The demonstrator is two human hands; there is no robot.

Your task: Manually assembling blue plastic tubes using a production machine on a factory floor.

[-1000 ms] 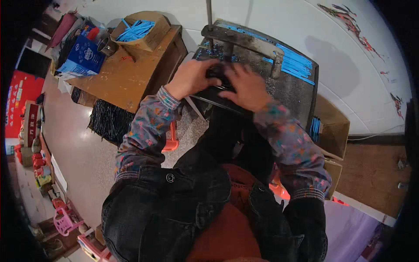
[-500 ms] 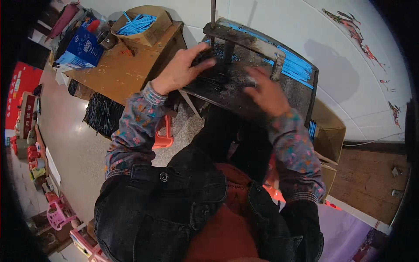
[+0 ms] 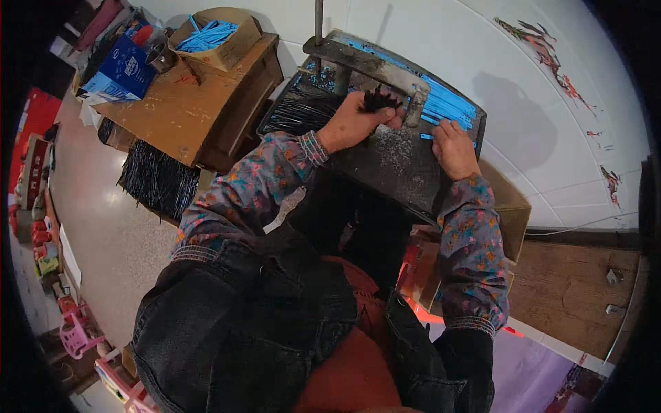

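Left hand (image 3: 352, 124)'s wrapped round a black bundle (image 3: 377, 101) now; right hand (image 3: 454, 149)'s moved half-curled onto a blue strip (image 3: 426, 136), grip unclear. Both in play.

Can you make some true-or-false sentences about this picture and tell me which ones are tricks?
1. The left hand holds a black bunch. True.
2. The right hand is on the black bunch too. False: it is at the blue strips on the dark worktable.
3. The cardboard box on the brown table has blue pieces in it. True.
4. The floral sleeves stop above the elbows. False: they reach down to the wrists.
5. Black strands lie on the worktable, left of the left hand. True.
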